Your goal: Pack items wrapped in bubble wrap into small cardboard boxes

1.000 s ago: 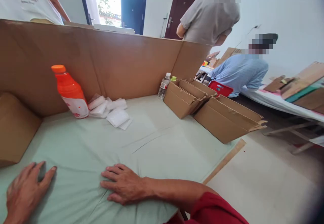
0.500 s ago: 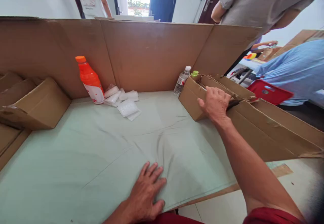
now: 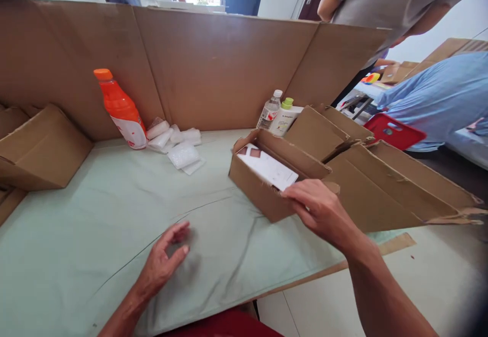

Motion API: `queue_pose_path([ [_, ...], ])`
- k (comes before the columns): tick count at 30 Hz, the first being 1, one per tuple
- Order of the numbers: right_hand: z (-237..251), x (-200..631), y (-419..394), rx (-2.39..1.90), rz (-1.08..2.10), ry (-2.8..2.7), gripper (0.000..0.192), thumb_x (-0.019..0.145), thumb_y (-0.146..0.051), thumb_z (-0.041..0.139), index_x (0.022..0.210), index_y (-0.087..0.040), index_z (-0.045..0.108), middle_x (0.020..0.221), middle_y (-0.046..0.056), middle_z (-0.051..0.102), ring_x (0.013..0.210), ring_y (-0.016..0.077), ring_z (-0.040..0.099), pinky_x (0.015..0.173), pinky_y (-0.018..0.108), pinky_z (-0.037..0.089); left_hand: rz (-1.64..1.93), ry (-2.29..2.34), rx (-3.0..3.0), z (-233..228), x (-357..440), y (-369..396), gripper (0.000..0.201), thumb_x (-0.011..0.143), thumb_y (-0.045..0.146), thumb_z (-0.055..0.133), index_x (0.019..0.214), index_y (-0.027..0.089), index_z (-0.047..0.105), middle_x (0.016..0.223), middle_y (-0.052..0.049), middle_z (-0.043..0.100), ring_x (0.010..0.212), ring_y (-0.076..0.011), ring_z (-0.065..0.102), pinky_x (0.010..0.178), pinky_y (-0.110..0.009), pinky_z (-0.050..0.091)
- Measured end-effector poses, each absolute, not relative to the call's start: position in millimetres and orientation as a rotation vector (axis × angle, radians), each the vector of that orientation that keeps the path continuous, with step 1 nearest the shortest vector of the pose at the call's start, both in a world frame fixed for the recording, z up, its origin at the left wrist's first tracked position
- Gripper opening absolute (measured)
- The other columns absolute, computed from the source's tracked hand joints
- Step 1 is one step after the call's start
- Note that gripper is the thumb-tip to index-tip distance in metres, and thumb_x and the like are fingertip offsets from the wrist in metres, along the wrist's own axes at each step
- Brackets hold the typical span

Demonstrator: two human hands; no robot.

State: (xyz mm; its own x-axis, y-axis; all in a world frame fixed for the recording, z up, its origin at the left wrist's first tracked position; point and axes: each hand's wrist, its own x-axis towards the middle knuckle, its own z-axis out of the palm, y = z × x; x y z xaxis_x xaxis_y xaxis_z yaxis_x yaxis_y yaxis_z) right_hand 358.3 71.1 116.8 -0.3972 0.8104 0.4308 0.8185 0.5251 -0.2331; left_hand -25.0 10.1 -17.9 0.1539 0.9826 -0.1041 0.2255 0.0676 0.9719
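Observation:
My right hand [image 3: 318, 205] is closed on the near rim of a narrow, open-topped cardboard box [image 3: 263, 200], at its right end. Inside the box lies a flat white carton [image 3: 269, 168] with brown patches at its left end. My fingertips are close to the carton's edge; whether they touch it I cannot tell. My left hand [image 3: 165, 255] is over the green-covered table [image 3: 125, 215], fingers curved and thumb apart, holding nothing.
An orange bottle [image 3: 124, 111] leans against the cardboard wall [image 3: 224, 67], beside folded bubble wrap [image 3: 184, 155]. A water bottle [image 3: 270, 111] and a white bottle with a green cap [image 3: 285, 119] stand behind the box. More cardboard boxes [image 3: 389, 189] line the right edge. People stand beyond.
My right hand has drawn the cardboard box left and towards me, bringing the white carton into view. My left hand has moved left and forward, its fingers now curved. The camera view has shifted.

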Motion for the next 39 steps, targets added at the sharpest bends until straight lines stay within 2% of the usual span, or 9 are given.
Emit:
queue_pose_path([
  [5, 111, 353, 23, -1.178, 0.156, -1.653, 0.022, 0.088, -0.047, 0.062, 0.098, -0.032, 0.075, 0.103, 0.010, 0.076, 0.107, 0.0345, 0.069, 0.093, 0.059, 0.051, 1.065, 1.403, 1.396, -13, -30, 21, 0.069, 0.083, 0.047, 0.071, 0.145, 0.026, 0.050, 0.149, -0.014, 0.053, 0.131, -0.0311, 0.057, 0.110, -0.048, 0.047],
  [9, 57, 348, 26, -1.429, 0.341, -1.146, 0.030, 0.093, -0.047, 0.053, 0.096, -0.027, 0.075, 0.097, 0.010, 0.076, 0.090, 0.0301, 0.072, 0.078, 0.050, 0.058, 1.090, 1.357, 1.453, -10, -11, 26, 0.074, 0.082, 0.045, 0.071, 0.149, 0.027, 0.045, 0.153, -0.013, 0.048, 0.135, -0.0314, 0.053, 0.113, -0.050, 0.044],
  [11, 25, 337, 27, -1.538, 0.593, -1.169, 0.035, 0.093, -0.050, 0.054, 0.103, -0.026, 0.076, 0.095, 0.010, 0.077, 0.089, 0.0302, 0.072, 0.074, 0.046, 0.059, 1.096, 1.316, 1.476, -10, -1, 28, 0.071, 0.082, 0.041, 0.071, 0.148, 0.027, 0.047, 0.152, -0.013, 0.050, 0.136, -0.0315, 0.052, 0.113, -0.050, 0.044],
  [15, -10, 307, 31, -1.488, 0.752, -1.164, 0.045, 0.092, -0.053, 0.054, 0.123, -0.027, 0.072, 0.109, 0.011, 0.077, 0.110, 0.0320, 0.069, 0.088, 0.047, 0.059, 1.138, 1.312, 1.446, -11, 4, 32, 0.061, 0.084, 0.033, 0.067, 0.142, 0.027, 0.052, 0.147, -0.011, 0.056, 0.132, -0.0288, 0.055, 0.110, -0.047, 0.046],
  [23, -4, 208, 89, -1.224, 1.212, -1.386, 0.046, 0.095, -0.053, 0.052, 0.127, -0.025, 0.070, 0.121, 0.007, 0.074, 0.119, 0.0277, 0.065, 0.105, 0.045, 0.050, 1.383, 1.870, 1.098, -26, -76, 17, 0.062, 0.075, 0.053, 0.074, 0.126, 0.022, 0.058, 0.121, -0.011, 0.066, 0.102, -0.0256, 0.066, 0.097, -0.045, 0.054],
  [27, -11, 147, 117, -0.967, 1.395, -1.524, 0.044, 0.099, -0.045, 0.048, 0.133, -0.023, 0.065, 0.134, 0.006, 0.069, 0.125, 0.0235, 0.062, 0.109, 0.042, 0.048, 1.488, 2.116, 0.914, -22, -120, 10, 0.067, 0.069, 0.055, 0.078, 0.124, 0.023, 0.058, 0.118, -0.008, 0.065, 0.103, -0.0276, 0.066, 0.100, -0.052, 0.051],
  [30, -16, 135, 142, -0.947, 1.279, -1.759, 0.039, 0.099, -0.037, 0.048, 0.130, -0.023, 0.066, 0.133, 0.007, 0.070, 0.123, 0.0221, 0.064, 0.107, 0.041, 0.049, 1.517, 2.148, 0.772, -21, -137, 8, 0.067, 0.066, 0.053, 0.080, 0.123, 0.025, 0.058, 0.118, -0.007, 0.067, 0.102, -0.0277, 0.066, 0.103, -0.056, 0.048],
  [36, -13, 143, 229, -1.207, 0.380, -2.223, 0.057, 0.083, -0.009, 0.061, 0.140, -0.020, 0.059, 0.152, 0.015, 0.053, 0.142, 0.0307, 0.043, 0.113, 0.050, 0.037, 1.598, 2.043, 0.732, -23, -137, 18, 0.064, 0.060, 0.048, 0.083, 0.114, 0.023, 0.058, 0.114, -0.006, 0.067, 0.096, -0.0235, 0.067, 0.100, -0.051, 0.049],
  [39, -7, 130, 274, -1.239, 0.353, -2.243, 0.042, 0.078, -0.002, 0.063, 0.116, -0.018, 0.072, 0.151, 0.016, 0.053, 0.143, 0.0338, 0.041, 0.111, 0.050, 0.034, 1.518, 2.082, 0.737, -18, -132, 24, 0.060, 0.058, 0.052, 0.083, 0.104, 0.021, 0.060, 0.107, -0.007, 0.068, 0.095, -0.0253, 0.067, 0.096, -0.050, 0.050],
])
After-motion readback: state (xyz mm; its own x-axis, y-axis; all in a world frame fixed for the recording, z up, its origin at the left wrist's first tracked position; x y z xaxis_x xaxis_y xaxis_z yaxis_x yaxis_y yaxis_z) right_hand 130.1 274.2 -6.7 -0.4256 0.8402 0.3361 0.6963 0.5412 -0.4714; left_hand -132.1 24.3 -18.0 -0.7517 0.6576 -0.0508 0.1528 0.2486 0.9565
